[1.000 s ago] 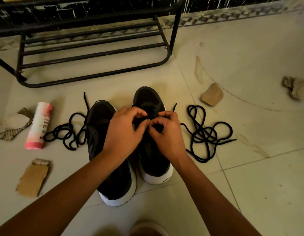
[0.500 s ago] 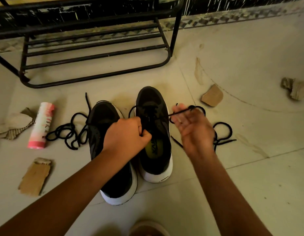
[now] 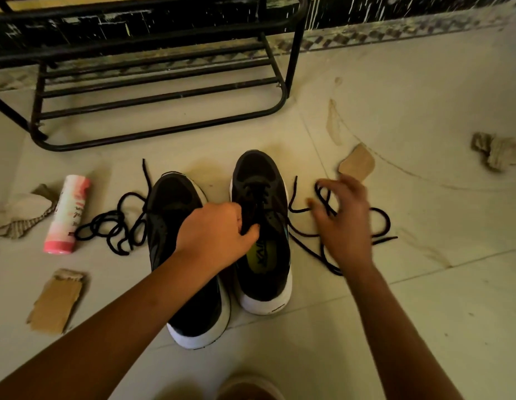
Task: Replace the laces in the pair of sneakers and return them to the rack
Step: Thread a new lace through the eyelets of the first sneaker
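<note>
shifted out toward the right of the frame since half a second ago: right hand (image 3: 343, 223) — blurred, fingers spread above the loose lace (image 3: 389, 222) right of centre; cannot tell whether any strand is pinched. left hand (image 3: 219, 238) curled tight at the throat of the right-hand sneaker (image 3: 259, 180), gripping what looks like its tongue. left-hand sneaker (image 3: 176, 203) just beside it, mid frame, toes toward the rack (image 3: 164, 82) along the top. second lace (image 3: 118, 223) heaped left of the pair, pink can (image 3: 67, 215) lying further left — cardboard scrap (image 3: 54, 301) at lower left.
</note>
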`<state>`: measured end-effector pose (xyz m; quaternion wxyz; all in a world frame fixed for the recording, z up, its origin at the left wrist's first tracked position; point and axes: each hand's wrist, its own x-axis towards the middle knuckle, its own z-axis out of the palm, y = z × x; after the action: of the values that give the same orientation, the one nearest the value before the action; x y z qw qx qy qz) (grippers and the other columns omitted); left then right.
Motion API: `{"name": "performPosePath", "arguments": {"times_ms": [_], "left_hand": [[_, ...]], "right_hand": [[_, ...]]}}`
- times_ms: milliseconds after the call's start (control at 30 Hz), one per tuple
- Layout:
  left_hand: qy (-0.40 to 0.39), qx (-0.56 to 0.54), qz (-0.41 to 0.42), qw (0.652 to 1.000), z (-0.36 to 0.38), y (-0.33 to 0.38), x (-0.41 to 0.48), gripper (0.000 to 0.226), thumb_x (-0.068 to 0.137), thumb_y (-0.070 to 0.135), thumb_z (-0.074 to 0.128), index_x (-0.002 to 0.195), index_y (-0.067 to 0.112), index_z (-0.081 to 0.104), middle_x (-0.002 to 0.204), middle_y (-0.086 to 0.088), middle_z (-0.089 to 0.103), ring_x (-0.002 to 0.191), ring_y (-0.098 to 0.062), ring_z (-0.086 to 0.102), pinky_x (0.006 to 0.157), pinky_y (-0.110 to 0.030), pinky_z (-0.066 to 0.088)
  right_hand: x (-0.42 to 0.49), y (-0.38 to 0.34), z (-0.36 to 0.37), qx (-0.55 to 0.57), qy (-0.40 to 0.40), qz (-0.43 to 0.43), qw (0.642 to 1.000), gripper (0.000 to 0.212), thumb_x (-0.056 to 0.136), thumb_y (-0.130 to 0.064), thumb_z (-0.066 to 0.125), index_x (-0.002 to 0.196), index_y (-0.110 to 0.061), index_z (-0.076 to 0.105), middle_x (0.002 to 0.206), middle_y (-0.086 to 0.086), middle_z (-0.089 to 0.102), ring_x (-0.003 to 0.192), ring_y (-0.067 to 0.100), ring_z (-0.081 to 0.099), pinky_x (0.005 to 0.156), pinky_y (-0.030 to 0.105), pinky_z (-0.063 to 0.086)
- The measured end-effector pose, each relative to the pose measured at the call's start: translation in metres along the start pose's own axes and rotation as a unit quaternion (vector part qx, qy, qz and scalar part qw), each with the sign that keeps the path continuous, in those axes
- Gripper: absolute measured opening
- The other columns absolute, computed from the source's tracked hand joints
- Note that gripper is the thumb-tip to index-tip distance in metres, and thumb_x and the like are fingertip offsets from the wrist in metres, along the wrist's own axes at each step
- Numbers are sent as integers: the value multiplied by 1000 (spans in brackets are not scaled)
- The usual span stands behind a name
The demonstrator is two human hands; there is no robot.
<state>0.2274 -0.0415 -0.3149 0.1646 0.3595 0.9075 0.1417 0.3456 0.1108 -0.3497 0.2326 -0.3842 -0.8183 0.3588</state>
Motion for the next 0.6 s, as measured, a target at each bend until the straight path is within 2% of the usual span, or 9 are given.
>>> {"name": "performPosePath", "arguments": {"times_ms": [67, 133, 200, 267, 300, 367, 433, 500, 600], "left_hand": [[-17, 31, 7, 999, -1, -3, 1, 37, 87, 48, 53, 63, 23, 39, 62, 3, 51, 62, -18, 56, 57, -30, 46], [-23, 36, 6, 999, 1, -5, 3, 35, 89, 45, 49, 64, 24, 39, 63, 3, 49, 67, -22, 58, 57, -28, 43], [-22, 34, 4, 999, 4, -7, 3, 25, 90, 42, 48, 73, 23, 49, 66, 2, 51, 69, -23, 58, 57, -27, 40], [-21, 37, -4, 999, 5, -9, 4, 22, 90, 38, 48, 84, 19, 58, 68, 1, 53, 66, -21, 55, 55, -27, 37], [-20, 36, -10, 999, 5, -10, 4, 22, 90, 36, 48, 85, 17, 58, 67, 1, 52, 63, -19, 53, 53, -26, 36], [-14, 32, -13, 999, 4, -14, 3, 23, 90, 34, 48, 80, 15, 57, 64, 0, 51, 58, -17, 51, 48, -26, 33], [-8, 32, -5, 999, 5, -15, 2, 26, 90, 34, 48, 75, 14, 54, 62, -1, 51, 56, -15, 50, 45, -24, 31], [-12, 28, -3, 1000, 5, -14, 3, 26, 90, 36, 49, 73, 16, 52, 63, 0, 52, 57, -14, 51, 45, -24, 31], [-20, 25, -6, 999, 4, -11, 5, 26, 88, 37, 52, 67, 22, 46, 64, 2, 52, 59, -15, 52, 46, -25, 31]], "right_hand": [[-8, -21, 15, -8, -108, -79, 991, 32, 82, -20, 71, 114, -18, 67, 119, 1, 57, 108, 10, 51, 97, 19, 39], [-13, -33, 25, -27, -177, -94, 979, 30, 82, -22, 71, 111, -19, 68, 113, -1, 59, 102, 9, 54, 90, 14, 40], [-15, -38, 30, -20, -162, -89, 983, 18, 83, -21, 69, 101, -17, 72, 103, -2, 61, 90, 7, 57, 80, 8, 41], [-12, -36, 30, -21, -145, -70, 987, 9, 87, -20, 65, 90, -15, 71, 94, -1, 62, 81, 10, 59, 74, 18, 48], [-8, -32, 27, -32, -143, -57, 988, 9, 89, -19, 63, 88, -14, 70, 92, 0, 63, 80, 12, 59, 73, 25, 50], [-3, -21, 20, -25, -144, -28, 989, 10, 91, -19, 59, 87, -15, 67, 90, 2, 64, 80, 14, 61, 72, 27, 49], [-4, -15, 12, 42, -150, -15, 988, 6, 90, -21, 60, 92, -17, 65, 88, -1, 65, 79, 6, 61, 69, 19, 49], [-10, -15, 11, 86, -178, -8, 980, 20, 85, -26, 67, 104, -20, 64, 89, -7, 63, 78, 1, 60, 65, 10, 46], [-20, -18, 26, 38, -180, -36, 982, 25, 81, -31, 71, 104, -21, 67, 94, -9, 60, 79, -1, 58, 67, 9, 46]]}}
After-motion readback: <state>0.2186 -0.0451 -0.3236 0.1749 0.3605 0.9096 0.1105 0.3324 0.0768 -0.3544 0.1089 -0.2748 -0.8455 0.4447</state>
